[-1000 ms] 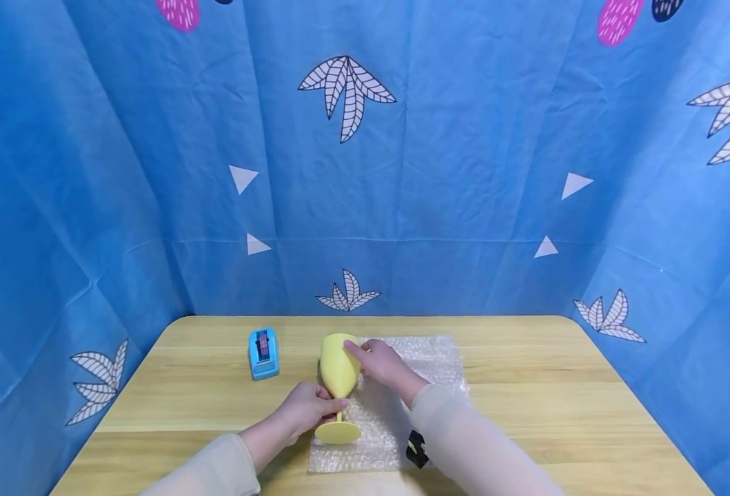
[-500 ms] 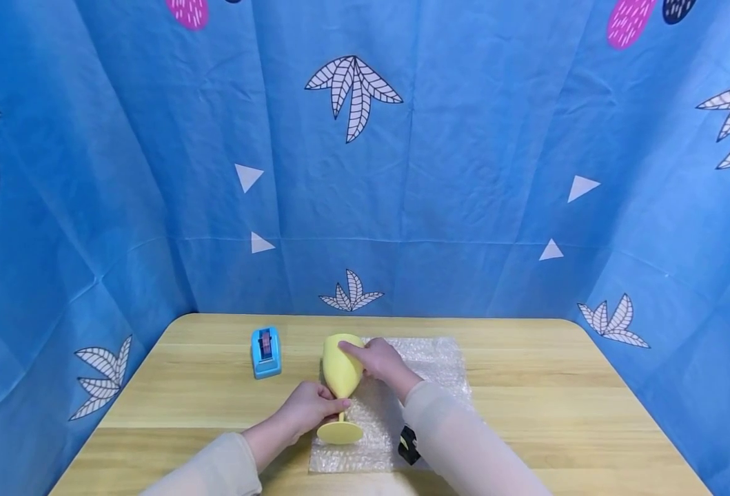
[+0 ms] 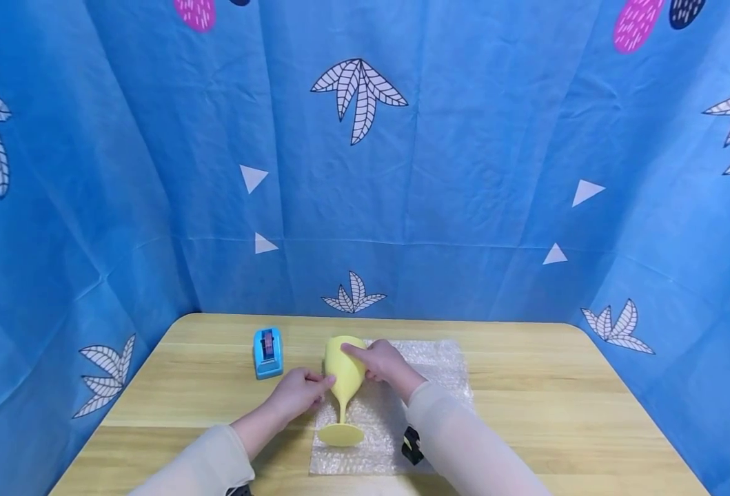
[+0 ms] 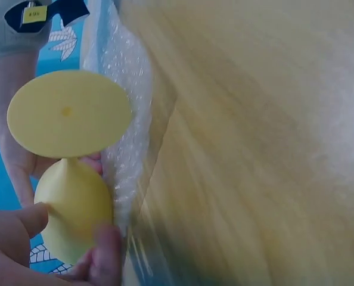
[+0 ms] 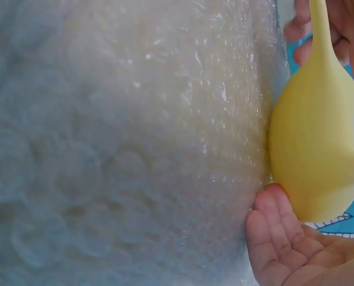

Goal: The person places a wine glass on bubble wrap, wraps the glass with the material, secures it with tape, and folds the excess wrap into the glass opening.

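A yellow goblet (image 3: 347, 375) lies on its side along the left edge of a bubble wrap sheet (image 3: 442, 372), its foot towards me. My right hand (image 3: 387, 362) holds the bowl near the rim, thumb on top, fingers at its right side. In the right wrist view several fingers (image 5: 275, 223) reach under the bowl. My left hand (image 3: 295, 394) is at the bowl's left side with the thumb touching it. The left wrist view has thumb and blurred fingers on either side of the bowl (image 4: 75, 208); the foot's underside (image 4: 70, 113) hides the stem.
A blue tape dispenser (image 3: 268, 353) stands on the wooden table (image 3: 544, 399), left of the goblet. A blue patterned curtain (image 3: 464, 172) rises behind the table and along both sides.
My left hand has moved from the stem up to the left side of the bowl. The right hand stays at the bowl. The head view has shifted slightly.
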`<state>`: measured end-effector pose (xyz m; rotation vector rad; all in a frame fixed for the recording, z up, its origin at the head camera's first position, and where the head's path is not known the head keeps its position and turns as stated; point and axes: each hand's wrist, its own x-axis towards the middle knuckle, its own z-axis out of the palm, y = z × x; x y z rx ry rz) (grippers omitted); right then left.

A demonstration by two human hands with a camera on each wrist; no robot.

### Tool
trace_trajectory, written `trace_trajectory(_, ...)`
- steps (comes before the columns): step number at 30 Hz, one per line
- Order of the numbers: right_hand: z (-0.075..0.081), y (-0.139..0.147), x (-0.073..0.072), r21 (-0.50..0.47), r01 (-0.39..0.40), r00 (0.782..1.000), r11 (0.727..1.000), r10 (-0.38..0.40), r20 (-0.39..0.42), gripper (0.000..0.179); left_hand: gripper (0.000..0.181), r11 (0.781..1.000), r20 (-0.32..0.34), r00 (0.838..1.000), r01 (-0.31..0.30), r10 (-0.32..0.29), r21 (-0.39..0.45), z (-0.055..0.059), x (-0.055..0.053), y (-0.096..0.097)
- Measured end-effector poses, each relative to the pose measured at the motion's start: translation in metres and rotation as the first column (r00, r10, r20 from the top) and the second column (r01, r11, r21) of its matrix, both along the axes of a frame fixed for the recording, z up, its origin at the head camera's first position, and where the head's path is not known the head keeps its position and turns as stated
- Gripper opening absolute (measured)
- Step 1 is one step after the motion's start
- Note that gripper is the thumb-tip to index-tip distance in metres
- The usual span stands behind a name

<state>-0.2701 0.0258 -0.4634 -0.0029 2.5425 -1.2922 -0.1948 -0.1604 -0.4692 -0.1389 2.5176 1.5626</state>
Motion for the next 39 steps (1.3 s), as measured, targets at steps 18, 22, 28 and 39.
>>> trace_trajectory(18,0.002,0.004,-0.003,0.050,0.009,0.999,0.999,-0.007,-0.042,0.057,0.073,0.988,0.119,0.993,-0.032,0.014,0.150,-0.003,-0.018,0.001)
trace_trajectory(22,0.002,0.003,-0.006,0.073,0.022,0.999,0.997,-0.019,-0.029,0.057,0.069,0.982,0.101,0.995,-0.016,-0.003,0.187,-0.003,-0.018,0.001)
trace_trajectory(28,0.002,0.007,-0.009,0.083,0.010,1.000,0.997,-0.008,-0.025,0.057,0.063,0.983,0.068,0.998,-0.025,0.013,0.183,-0.006,-0.020,0.005)
trace_trajectory(39,0.005,0.021,-0.011,-0.010,0.002,1.000,1.000,-0.003,-0.013,0.048,0.056,0.991,-0.033,0.995,-0.095,0.098,0.089,-0.004,-0.017,0.018)
